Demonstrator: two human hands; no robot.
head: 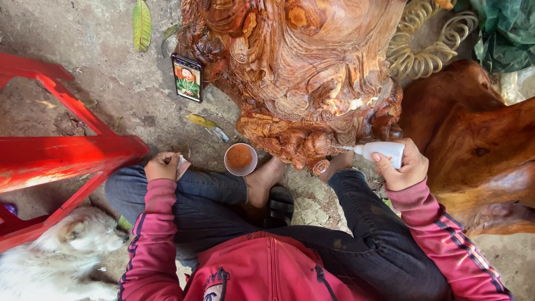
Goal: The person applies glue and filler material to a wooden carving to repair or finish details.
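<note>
**White bottle held to the carved wood**

The small white squeeze bottle (380, 150) lay sideways in the right hand (404, 167), fingers wrapped tight round its body, its thin nozzle pointing at the lower edge of the large reddish carved wood sculpture (301, 72) just ahead of that hand. The left hand (163, 166) rested on the left knee, well apart from the right, curled shut on a small pale scrap (181, 161) (what it was could not be told). Between the hands, nearer the left, a small cup (240, 159) of orange-brown paste stood on the ground beside a bare foot (266, 179) on a dark sandal. Beyond the left hand a phone (186, 77) leaned against the carving. Left of that hand stood a red plastic chair (61, 156), with a pale dog (61, 256) lying below it. A smooth brown wood block (479, 150) sat past the right hand.
</note>
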